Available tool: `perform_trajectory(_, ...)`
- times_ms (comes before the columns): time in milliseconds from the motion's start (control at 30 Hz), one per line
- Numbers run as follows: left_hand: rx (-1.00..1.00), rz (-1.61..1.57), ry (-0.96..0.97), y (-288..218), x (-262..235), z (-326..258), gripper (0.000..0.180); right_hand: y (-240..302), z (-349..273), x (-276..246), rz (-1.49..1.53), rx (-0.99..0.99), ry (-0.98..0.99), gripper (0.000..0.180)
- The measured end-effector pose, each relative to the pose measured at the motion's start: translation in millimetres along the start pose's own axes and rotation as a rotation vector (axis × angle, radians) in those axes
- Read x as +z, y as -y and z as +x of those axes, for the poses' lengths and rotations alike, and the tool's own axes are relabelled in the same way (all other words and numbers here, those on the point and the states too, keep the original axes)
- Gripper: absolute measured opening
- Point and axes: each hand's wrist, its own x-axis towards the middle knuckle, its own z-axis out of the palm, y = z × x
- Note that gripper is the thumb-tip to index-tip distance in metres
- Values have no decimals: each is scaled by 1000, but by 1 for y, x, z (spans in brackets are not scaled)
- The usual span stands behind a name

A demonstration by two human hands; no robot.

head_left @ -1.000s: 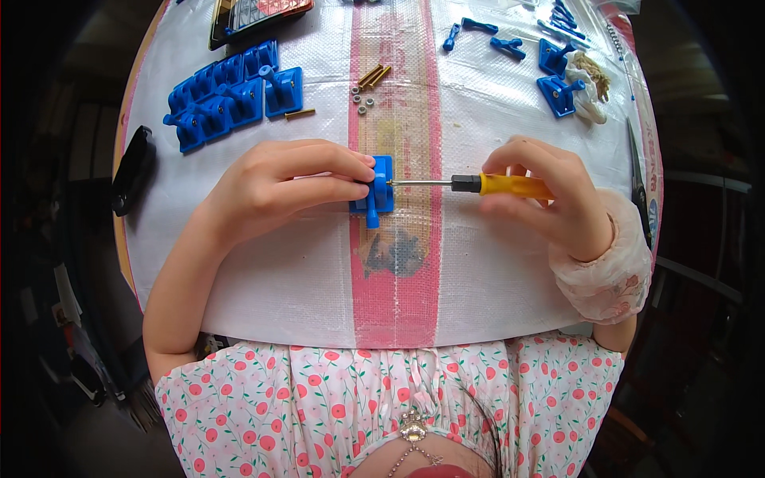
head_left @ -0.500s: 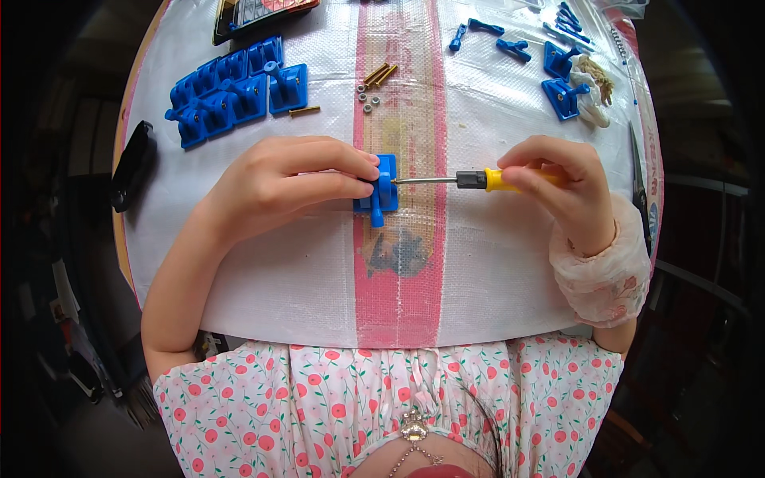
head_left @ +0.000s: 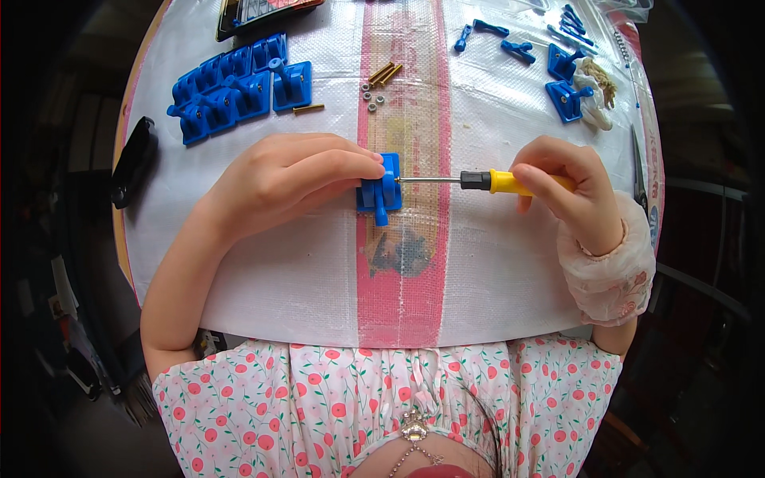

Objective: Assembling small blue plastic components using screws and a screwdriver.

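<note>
The white woven sheet (head_left: 279, 279) covered the table. Left hand (head_left: 279, 179) pinned the blue bracket (head_left: 381, 190) at mid-sheet, fingers closed over it. Right hand (head_left: 570, 187) gripped the yellow-handled screwdriver (head_left: 486, 182), tip against the bracket. Risk judged: tip slipping towards the left fingers if the bracket shifted.

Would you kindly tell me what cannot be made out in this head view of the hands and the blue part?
- Screw being driven: the screwdriver tip meets the blue part, too small to see.
- Left side of the blue part: covered by the left hand.
- End of the yellow handle: hidden inside the right hand.
- Dark tray at the top: cut off by the picture's edge.
</note>
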Motion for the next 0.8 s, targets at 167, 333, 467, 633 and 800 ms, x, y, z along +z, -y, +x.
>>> perform_trajectory(167,0,-20,-9,0,2,2,28,-11,1,8,-50,-192,-10,23)
perform_trajectory(333,-10,2,-11,-1,0,0,29,-12,7,2,-311,-390,-75,24)
perform_trajectory(467,-7,-1,-11,-1,0,1,29,-11,4,4,-266,-304,-129,25)
perform_trajectory(633,-7,-10,-5,0,1,-1,30,-5,2,8,73,-66,83,25)
perform_trajectory(800,5,-14,-13,-1,1,2,29,-2,3,3,-183,-219,36,24)
